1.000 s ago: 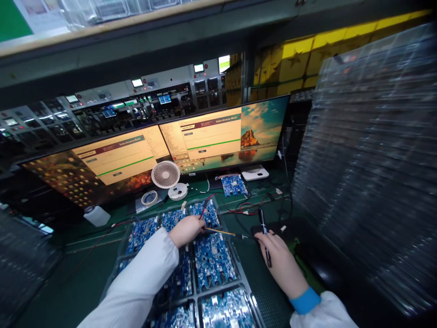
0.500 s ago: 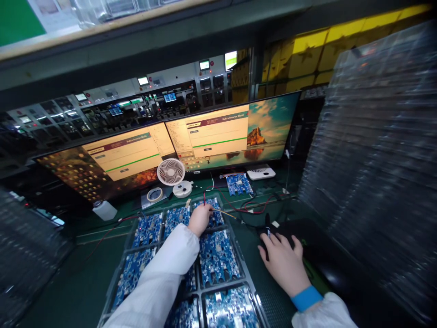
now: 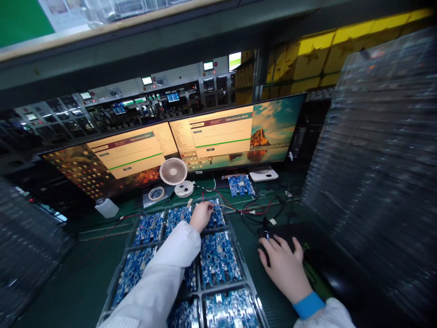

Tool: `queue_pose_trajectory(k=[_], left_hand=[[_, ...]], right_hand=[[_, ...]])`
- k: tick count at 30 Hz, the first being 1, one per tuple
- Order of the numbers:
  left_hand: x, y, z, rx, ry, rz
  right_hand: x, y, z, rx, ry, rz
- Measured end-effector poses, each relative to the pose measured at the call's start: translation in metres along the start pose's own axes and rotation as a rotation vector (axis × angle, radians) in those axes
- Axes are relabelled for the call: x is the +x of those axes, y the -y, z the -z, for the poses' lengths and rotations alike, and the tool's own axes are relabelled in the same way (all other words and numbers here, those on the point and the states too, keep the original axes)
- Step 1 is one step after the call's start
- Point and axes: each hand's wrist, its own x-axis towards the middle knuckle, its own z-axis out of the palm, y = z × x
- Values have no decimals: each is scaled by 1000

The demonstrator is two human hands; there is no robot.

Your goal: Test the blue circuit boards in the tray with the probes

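Observation:
My left hand [image 3: 201,215], in a white sleeve, rests at the far end of a clear tray [image 3: 251,291] holding several blue circuit boards [image 3: 218,258]. Its fingers pinch a thin wire lead [image 3: 223,206] over the far right board. My right hand [image 3: 282,262] lies on a black computer mouse [image 3: 264,236] on the mat to the right of the tray, with a black pen [image 3: 266,241] tucked between its fingers. Red and black wires [image 3: 252,208] run from the lead toward a loose blue board [image 3: 241,185] under the monitors.
Two wide monitors [image 3: 218,136] stand at the back. Below them sit a small white fan [image 3: 173,171], a tape roll [image 3: 156,193] and a white box [image 3: 262,173]. A tall stack of clear trays [image 3: 378,150] rises on the right; another stack [image 3: 23,250] is at the left.
My left hand has moved away from me along the tray to the far board, carrying the wire lead. My right hand has settled flat onto the mouse with the pen.

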Motion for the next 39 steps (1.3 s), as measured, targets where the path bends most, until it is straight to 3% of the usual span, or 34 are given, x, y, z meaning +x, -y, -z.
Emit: queue_pose_trajectory(k=[14, 18, 21, 25, 29, 31, 33, 36, 39], left_hand=[[-7, 0, -2, -33, 40, 1], [-14, -6, 8, -117, 58, 28], [-20, -6, 33, -202, 34, 153], [-24, -1, 89, -210, -41, 367], [-24, -3, 140, -273, 66, 438], [-22, -11, 152, -417, 120, 390], [-18, -24, 154, -721, 168, 236], [-3, -51, 143, -1083, 258, 30], [25, -83, 127, -1147, 230, 54]], right_hand=[[-2, -1, -7, 69, -37, 59], [-1, -1, -4, 93, -48, 58], [0, -2, 1, 110, -56, 62], [2, -1, 6, 137, -61, 55], [3, 1, 9, 175, -57, 63], [3, 1, 10, 191, -47, 83], [3, 1, 10, 206, -36, 111], [3, 1, 11, 221, -26, 148], [3, 0, 13, 227, -25, 170]])
